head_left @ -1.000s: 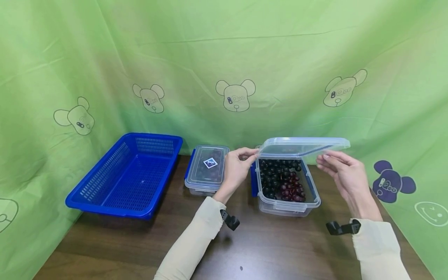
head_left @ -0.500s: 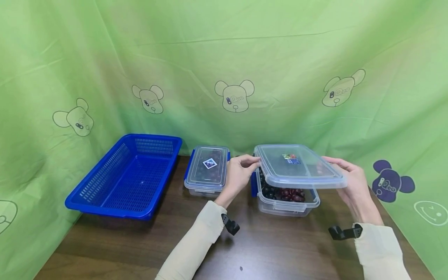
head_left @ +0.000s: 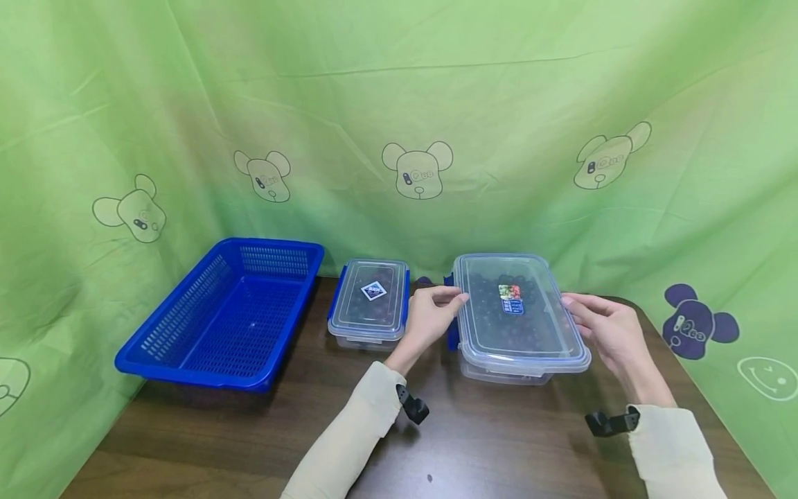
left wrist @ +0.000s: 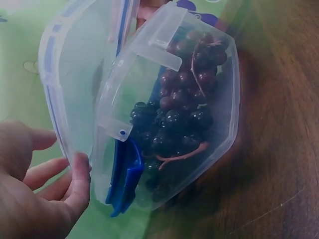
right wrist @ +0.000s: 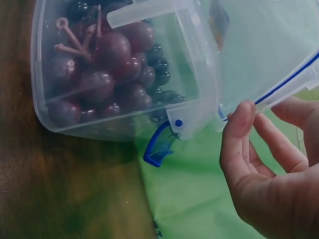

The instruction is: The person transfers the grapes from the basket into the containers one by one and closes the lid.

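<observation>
A clear lid [head_left: 517, 333] with a coloured label lies level over a clear food box [head_left: 506, 374], overhanging its right side. Both wrist views show a gap between lid and rim. My left hand [head_left: 430, 319] pinches the lid's left edge between thumb and fingers. At the opposite edge, my right hand [head_left: 614, 336] pinches the lid likewise. Inside the box are dark grapes [left wrist: 169, 127] and reddish grapes [right wrist: 112, 55] on stems. Blue latches [left wrist: 124, 174] hang unfastened from the box's sides.
A smaller lidded box [head_left: 368, 312] with blue latches stands just left of my left hand. Further left is a blue slotted basket [head_left: 287, 333]. All stand on a brown wooden table [head_left: 480, 443] before a green cloth [head_left: 349, 90] with bear prints.
The lid has come down from a tilt above the box to lie level over it. My right hand has taken hold of its right edge; my left hand has shifted slightly down.
</observation>
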`<state>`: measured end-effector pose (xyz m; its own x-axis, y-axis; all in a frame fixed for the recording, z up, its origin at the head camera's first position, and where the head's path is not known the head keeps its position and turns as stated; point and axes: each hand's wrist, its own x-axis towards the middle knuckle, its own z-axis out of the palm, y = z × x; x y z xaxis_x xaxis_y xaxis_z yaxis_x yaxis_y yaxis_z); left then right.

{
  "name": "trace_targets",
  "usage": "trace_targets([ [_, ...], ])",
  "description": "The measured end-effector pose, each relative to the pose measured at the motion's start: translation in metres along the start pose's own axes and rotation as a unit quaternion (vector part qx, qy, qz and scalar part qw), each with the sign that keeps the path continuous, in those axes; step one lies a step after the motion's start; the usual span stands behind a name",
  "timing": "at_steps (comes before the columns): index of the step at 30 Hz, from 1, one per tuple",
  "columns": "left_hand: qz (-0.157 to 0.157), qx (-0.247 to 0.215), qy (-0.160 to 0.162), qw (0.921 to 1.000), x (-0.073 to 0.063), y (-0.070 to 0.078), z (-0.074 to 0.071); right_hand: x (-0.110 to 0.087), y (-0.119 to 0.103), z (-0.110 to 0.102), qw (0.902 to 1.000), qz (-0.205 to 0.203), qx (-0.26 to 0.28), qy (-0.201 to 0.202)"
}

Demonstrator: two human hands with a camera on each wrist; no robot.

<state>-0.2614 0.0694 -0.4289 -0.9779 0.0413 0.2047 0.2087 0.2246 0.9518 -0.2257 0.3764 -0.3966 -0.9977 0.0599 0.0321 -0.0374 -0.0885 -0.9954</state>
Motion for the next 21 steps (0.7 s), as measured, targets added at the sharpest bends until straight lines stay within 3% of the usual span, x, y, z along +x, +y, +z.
trace_targets([
  [5,-0.010,0.002,-0.001,0.9999,0.000,-0.001,0.002,0.003,0.003,0.002,0.9927,0.020,-0.116,0.029],
  [10,-0.021,0.018,0.006,0.9996,0.000,0.001,0.002,0.004,0.006,0.005,0.9713,0.020,-0.232,0.049],
  [13,-0.023,0.027,0.010,0.9993,0.001,0.001,0.003,0.005,0.009,0.007,0.9645,0.015,-0.258,0.053],
  [21,-0.026,0.064,0.032,0.9971,0.005,-0.002,0.008,0.009,0.012,0.018,0.9654,-0.003,-0.251,0.073],
])
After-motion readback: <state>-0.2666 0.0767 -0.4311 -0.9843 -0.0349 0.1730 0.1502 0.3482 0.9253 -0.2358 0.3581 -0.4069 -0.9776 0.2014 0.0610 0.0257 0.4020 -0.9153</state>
